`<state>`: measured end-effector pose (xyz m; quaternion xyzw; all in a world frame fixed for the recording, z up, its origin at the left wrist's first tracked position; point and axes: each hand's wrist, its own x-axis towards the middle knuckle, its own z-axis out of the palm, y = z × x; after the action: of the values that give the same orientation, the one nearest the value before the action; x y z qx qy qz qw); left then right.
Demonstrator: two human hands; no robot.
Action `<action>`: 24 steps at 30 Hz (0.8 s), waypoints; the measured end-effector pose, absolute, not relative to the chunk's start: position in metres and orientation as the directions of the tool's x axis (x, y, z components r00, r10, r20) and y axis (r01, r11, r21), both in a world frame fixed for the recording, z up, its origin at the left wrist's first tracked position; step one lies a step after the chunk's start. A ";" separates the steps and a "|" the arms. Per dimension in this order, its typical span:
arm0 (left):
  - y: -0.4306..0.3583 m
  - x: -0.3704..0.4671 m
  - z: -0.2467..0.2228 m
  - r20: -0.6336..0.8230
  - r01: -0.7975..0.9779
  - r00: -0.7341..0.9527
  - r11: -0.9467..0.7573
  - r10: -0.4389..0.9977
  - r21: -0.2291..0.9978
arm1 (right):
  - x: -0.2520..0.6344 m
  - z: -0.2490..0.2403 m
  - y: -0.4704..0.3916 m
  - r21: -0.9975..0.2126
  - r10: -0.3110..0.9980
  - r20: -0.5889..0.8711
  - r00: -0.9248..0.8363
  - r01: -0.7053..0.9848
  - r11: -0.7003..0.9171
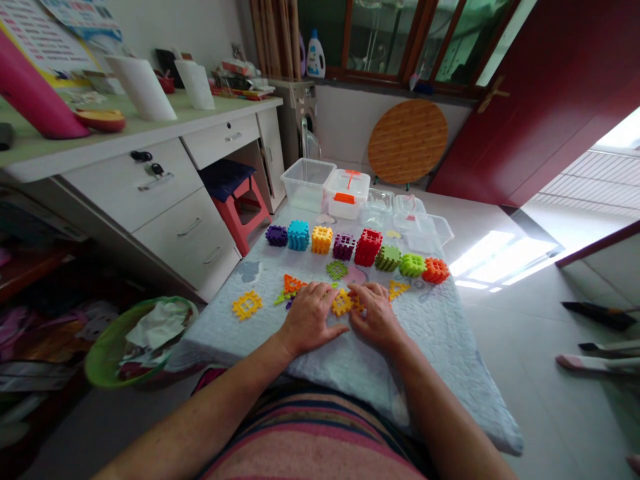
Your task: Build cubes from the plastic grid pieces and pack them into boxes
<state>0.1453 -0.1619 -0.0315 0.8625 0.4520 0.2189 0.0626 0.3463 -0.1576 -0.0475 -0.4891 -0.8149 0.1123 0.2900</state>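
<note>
Both hands sit close together on the quilted cloth [350, 360]. Left hand [306, 319] and right hand [376, 315] are curled around a yellow piece [342, 303] wedged between them, fingertips pinching its edges. Whether it's one flat tile or several already joined, can't tell; the hands cover most of it.

Around the hands:
- orange triangle [293, 285] just past the left hand, touching or nearly touching the knuckles
- yellow triangle [398, 289] just past the right hand
- green tile [337, 269] straight ahead of both
- yellow square tile [247, 305] off to the left, well apart
- row of finished cubes [369, 247] further ahead, purple through orange
- clear boxes [347, 193] beyond the row

Risks as I read them:
- Cloth is soft and loose. Pressing pieces together against it gives no firm backing, so teeth may not seat, and the piece could pop out sideways.
- Cloth edge drops off on both sides. Any piece flicked away likely ends up on the floor or in the green basin [113, 347] down left.
- Left wrist sweep could drag the orange triangle.
- Tugging the cloth could topple the cube row.
</note>
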 end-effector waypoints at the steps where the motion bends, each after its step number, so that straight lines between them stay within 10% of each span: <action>1: -0.163 0.148 -0.032 0.307 0.764 0.481 -0.564 0.821 0.314 | 0.346 -0.048 -0.157 -0.474 0.864 0.363 -0.349 0.729 0.494; 24: -0.150 0.168 -0.019 0.092 0.876 0.442 -0.451 0.893 0.171 | 0.365 -0.050 -0.150 -0.576 0.846 0.509 -0.156 0.669 0.470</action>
<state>0.1683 -0.1503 -0.0193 0.8476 0.5217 0.0841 0.0489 0.3654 -0.1500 -0.0498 -0.5032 -0.7526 0.1081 0.4107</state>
